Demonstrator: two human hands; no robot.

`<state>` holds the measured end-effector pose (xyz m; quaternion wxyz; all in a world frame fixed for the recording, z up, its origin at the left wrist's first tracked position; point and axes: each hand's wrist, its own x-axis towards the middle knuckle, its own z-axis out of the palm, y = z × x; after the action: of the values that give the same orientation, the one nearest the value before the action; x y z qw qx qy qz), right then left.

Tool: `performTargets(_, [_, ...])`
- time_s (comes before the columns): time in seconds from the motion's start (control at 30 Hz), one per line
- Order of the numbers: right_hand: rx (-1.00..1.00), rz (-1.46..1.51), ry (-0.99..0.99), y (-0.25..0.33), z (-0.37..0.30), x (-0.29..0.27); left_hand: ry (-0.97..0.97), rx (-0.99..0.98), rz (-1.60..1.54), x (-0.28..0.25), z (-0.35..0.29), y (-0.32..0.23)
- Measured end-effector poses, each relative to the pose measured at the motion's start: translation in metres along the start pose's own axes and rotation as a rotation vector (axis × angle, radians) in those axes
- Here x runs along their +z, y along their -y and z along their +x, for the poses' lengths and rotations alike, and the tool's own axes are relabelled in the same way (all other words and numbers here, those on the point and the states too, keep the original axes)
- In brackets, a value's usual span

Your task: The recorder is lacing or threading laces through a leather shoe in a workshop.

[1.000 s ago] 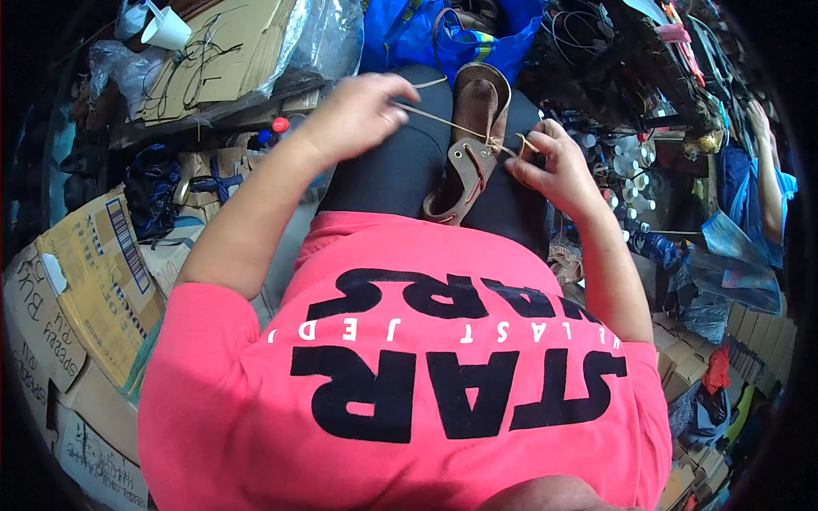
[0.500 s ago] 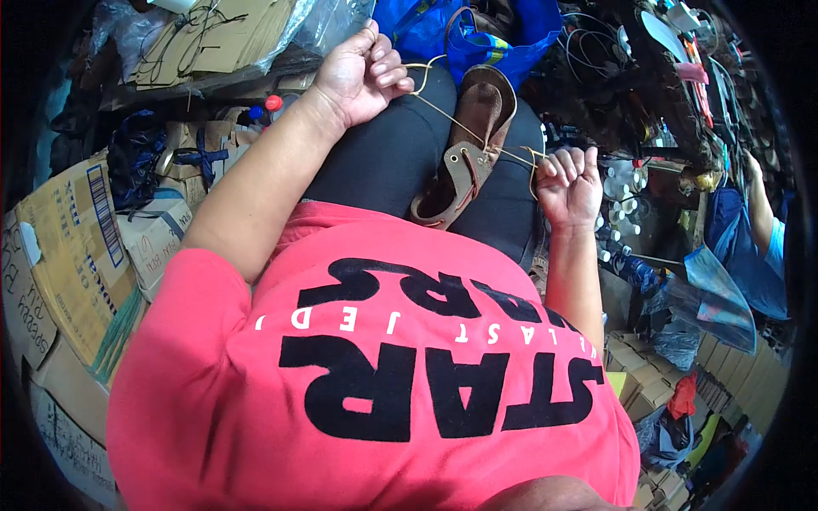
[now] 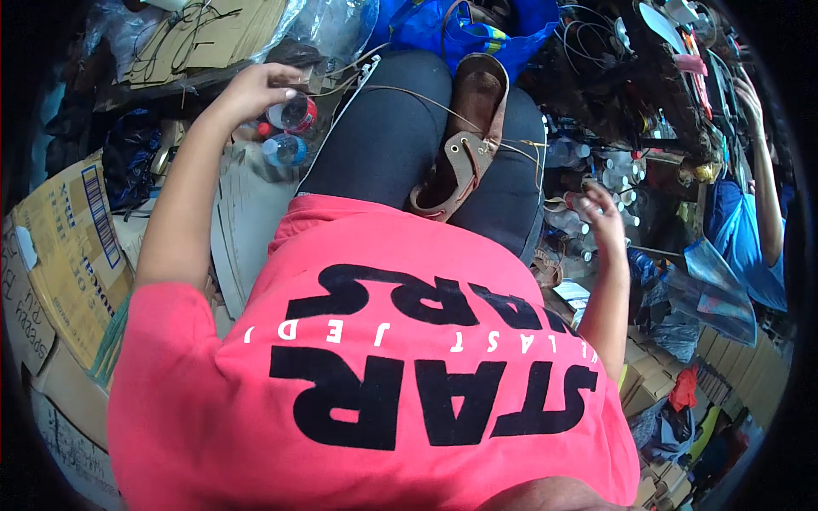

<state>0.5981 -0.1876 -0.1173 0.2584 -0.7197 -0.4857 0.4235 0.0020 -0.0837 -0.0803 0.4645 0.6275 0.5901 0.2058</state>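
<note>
A brown leather shoe [image 3: 480, 98], with a grey-brown eyelet piece and reddish lacing, lies across my thighs. A thin tan cord [image 3: 409, 90] trails from it over both legs, slack. My left hand [image 3: 260, 92] is off to the left, fingers loosely extended and apart, close to the cord's left stretch; I see no firm grip. Over the bottles at the right, my right hand [image 3: 603, 211] hangs with its fingers spread, somewhat blurred, away from the shoe and cord.
Plastic bottles [image 3: 285, 151] stand left of my legs, more bottles [image 3: 620, 175] at the right. A blue bag [image 3: 422, 34] lies beyond my knees. Flat cardboard [image 3: 209, 38] is at far left, a cardboard box [image 3: 77, 243] nearer. Another person's arm [image 3: 767, 187] shows at far right.
Both hands have let go of the cord and moved outward, left hand leftward, right hand right and down. The cord, taut before, now lies slack. The other person's arm has risen.
</note>
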Motion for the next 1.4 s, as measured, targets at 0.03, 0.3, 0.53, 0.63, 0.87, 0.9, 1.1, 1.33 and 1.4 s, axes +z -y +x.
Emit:
performTargets(0.03, [-0.058,0.028,-0.024,0.02,0.003,0.002,-0.136,0.126,0.062,0.0,-0.018,-0.003])
performTargets(0.3, [-0.716,-0.695,0.397,0.254,0.029,0.11,0.066,0.438,0.661,0.141,-0.05,-0.16])
performTargets(0.53, [-0.303,-0.949,0.654,0.246,0.052,0.104,0.152,0.546,0.743,0.157,-0.05,-0.155])
performTargets(0.63, [-0.198,-0.609,0.72,0.229,0.048,0.087,0.241,0.465,0.74,0.157,-0.048,-0.155])
performTargets(0.87, [-0.188,-0.128,0.452,0.173,0.003,0.067,0.049,0.868,0.903,0.149,-0.001,-0.136])
performTargets(0.9, [-0.165,-0.113,0.394,0.167,-0.002,0.072,0.044,0.907,0.912,0.142,0.007,-0.135])
performTargets(1.1, [-0.621,-0.361,0.097,0.148,-0.01,0.097,0.227,0.95,0.909,0.12,0.008,-0.127])
performTargets(1.33, [-0.602,-0.265,0.132,0.154,0.016,0.108,0.149,0.754,0.828,0.149,-0.031,-0.115])
performTargets(1.4, [-0.541,-0.256,0.157,0.156,0.02,0.11,0.028,0.811,0.852,0.148,-0.034,-0.117])
